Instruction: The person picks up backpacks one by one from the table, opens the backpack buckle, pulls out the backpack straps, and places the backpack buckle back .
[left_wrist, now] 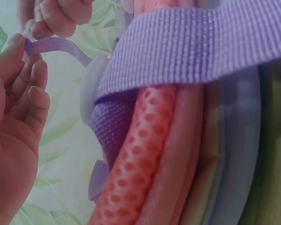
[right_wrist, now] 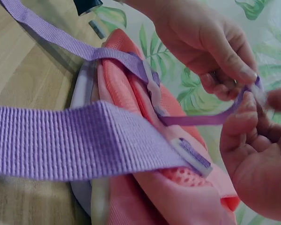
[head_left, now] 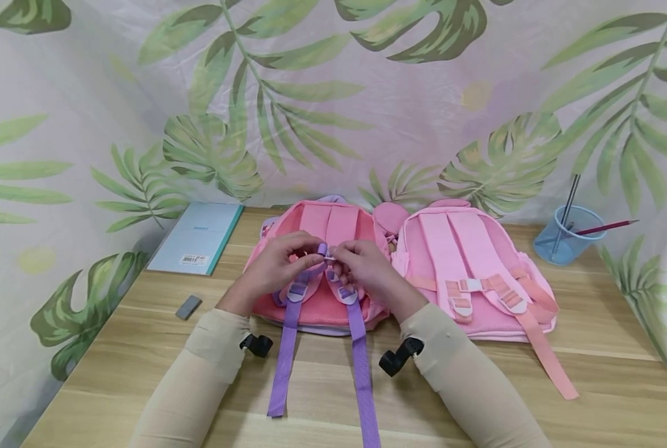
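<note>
A coral-pink backpack (head_left: 333, 230) lies with its shoulder straps up, at the middle of the table. Above it my left hand (head_left: 283, 264) pinches a narrow purple strap (right_wrist: 196, 119) between thumb and fingers. My right hand (head_left: 369, 270) meets it there and pinches a small whitish buckle (right_wrist: 259, 95) at the strap's end. Fingers hide much of the buckle, and it is blurred in the right wrist view. Two wide purple webbing straps (head_left: 286, 361) run through white adjusters (head_left: 297, 291) and trail toward the front edge.
A lighter pink backpack (head_left: 423, 249) with peach straps lies to the right, its white buckle (head_left: 470, 285) fastened across the straps. A light-blue notebook (head_left: 190, 239) and grey eraser (head_left: 188, 307) lie left. A blue mesh cup (head_left: 569, 239) with pencils stands at the right back.
</note>
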{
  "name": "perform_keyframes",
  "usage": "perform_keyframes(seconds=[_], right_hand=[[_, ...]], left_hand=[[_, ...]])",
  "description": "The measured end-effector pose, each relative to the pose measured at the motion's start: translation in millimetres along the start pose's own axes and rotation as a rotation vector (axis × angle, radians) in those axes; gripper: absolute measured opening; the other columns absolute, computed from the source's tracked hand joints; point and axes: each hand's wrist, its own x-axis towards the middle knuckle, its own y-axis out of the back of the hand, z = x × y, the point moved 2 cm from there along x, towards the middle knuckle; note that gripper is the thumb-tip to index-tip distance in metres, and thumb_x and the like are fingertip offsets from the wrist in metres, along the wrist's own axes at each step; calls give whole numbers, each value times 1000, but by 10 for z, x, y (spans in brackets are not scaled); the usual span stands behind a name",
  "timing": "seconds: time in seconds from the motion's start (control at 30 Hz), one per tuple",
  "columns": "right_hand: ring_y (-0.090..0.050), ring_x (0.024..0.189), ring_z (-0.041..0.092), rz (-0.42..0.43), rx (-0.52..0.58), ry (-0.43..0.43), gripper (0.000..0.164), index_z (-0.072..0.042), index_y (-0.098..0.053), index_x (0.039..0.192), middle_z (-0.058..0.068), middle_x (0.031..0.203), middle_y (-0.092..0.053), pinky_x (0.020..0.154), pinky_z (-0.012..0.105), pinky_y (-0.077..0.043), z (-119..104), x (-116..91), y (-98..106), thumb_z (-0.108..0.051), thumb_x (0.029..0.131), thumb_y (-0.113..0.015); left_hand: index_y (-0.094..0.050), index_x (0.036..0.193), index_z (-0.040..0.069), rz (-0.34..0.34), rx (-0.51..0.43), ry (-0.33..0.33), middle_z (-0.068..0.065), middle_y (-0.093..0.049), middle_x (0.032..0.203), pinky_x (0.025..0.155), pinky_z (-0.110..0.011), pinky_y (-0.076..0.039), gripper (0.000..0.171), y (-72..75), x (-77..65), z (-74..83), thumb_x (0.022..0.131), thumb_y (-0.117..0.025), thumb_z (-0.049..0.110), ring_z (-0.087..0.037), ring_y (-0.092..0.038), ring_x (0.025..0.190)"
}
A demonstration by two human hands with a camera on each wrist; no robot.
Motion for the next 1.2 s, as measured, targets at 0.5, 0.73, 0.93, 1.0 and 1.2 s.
perform_keyframes(seconds=[0.5, 0.73, 0.93, 1.0, 1.2], right_hand=[[-48, 59, 11, 33, 27, 15, 27, -3, -64, 95, 1, 72, -55, 46, 22, -40, 1, -29, 36, -17, 114, -51], [-48, 59, 10, 29, 28, 27, 25, -3, -63, 96, 0, 72, -55, 46, 22, -40, -9, -51, 33, -15, 114, -49], [-49, 60, 10, 53, 53, 33, 22, -3, -64, 98, -1, 73, -56, 49, 21, -40, -32, -71, 73, -12, 114, -50], [-49, 59, 9, 49, 60, 51, 22, -2, -64, 99, -1, 72, -56, 50, 21, -41, -42, -82, 92, -11, 113, -50], [-47, 57, 8, 0, 83, 108, 27, -5, -62, 92, -1, 70, -54, 47, 20, -37, -66, -148, 156, -9, 114, -47]], left_hand=[[-75, 117, 3, -116, -54, 123, -10, -67, 106, 83, -28, -47, 16, -112, 74, -194, 109, -61, 5, -20, -56, 93], [-69, 97, 8, -119, -81, 150, -4, -60, 100, 81, -27, -44, 15, -193, 103, -262, 109, -60, 5, -20, -55, 91], [-68, 96, 8, -117, -108, 214, -2, -58, 87, 74, -27, -44, 17, -213, 114, -284, 111, -58, 8, -18, -54, 81], [-69, 96, 7, -119, -106, 231, -2, -59, 84, 71, -26, -44, 18, -219, 115, -289, 111, -58, 9, -16, -54, 77], [-69, 94, 5, -123, -98, 231, -2, -61, 83, 72, -25, -44, 21, -271, 117, -329, 111, -58, 9, -15, -53, 76]])
